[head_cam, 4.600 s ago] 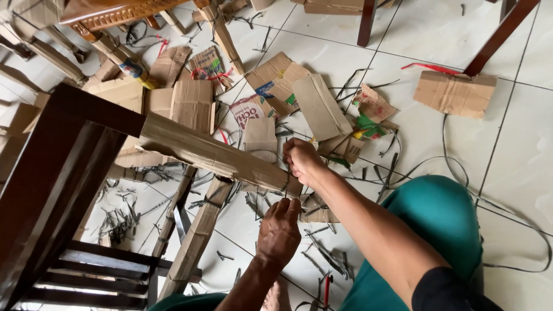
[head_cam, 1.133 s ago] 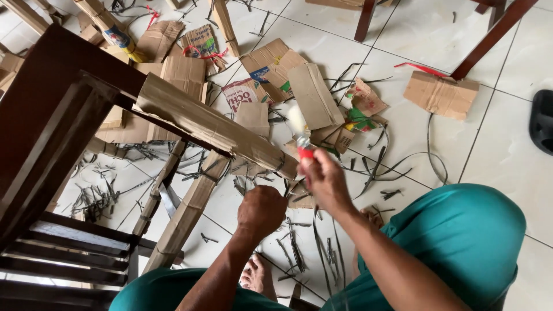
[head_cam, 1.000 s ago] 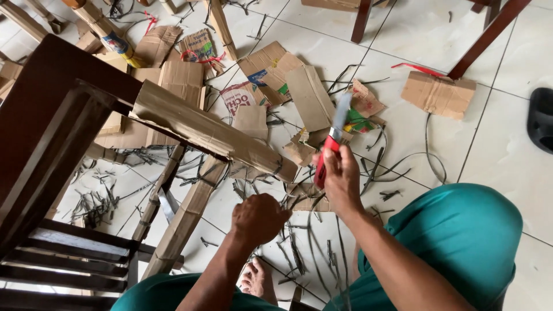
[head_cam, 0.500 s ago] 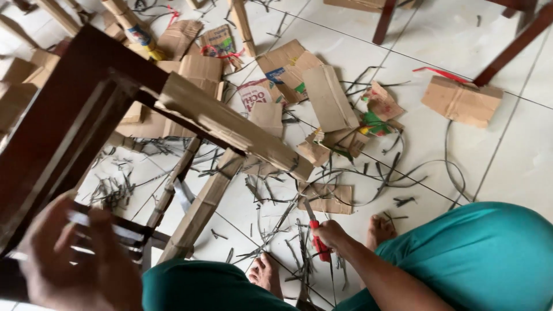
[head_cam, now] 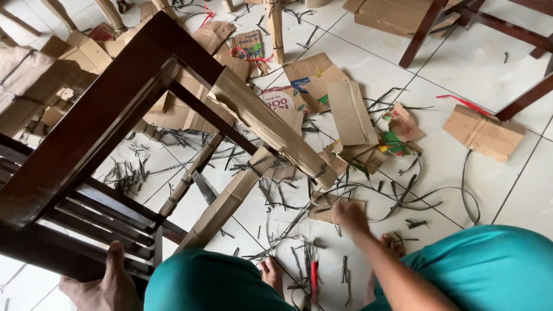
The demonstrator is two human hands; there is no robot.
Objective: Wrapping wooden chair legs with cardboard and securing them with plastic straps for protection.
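Nearest you, your left hand grips the lower edge of the dark wooden chair, fingers wrapped up over the frame. Just right of it, between your teal-clad knees, the red-handled cutter lies on the white tiled floor among cut black strapping strips, held by neither hand. Above it, your right hand reaches over a flat cardboard scrap; motion blur hides whether its fingers are spread or closed. Beyond, the chair leg wrapped in a cardboard sleeve slants across the floor. Farthest lie scattered cardboard pieces and other dark furniture legs.
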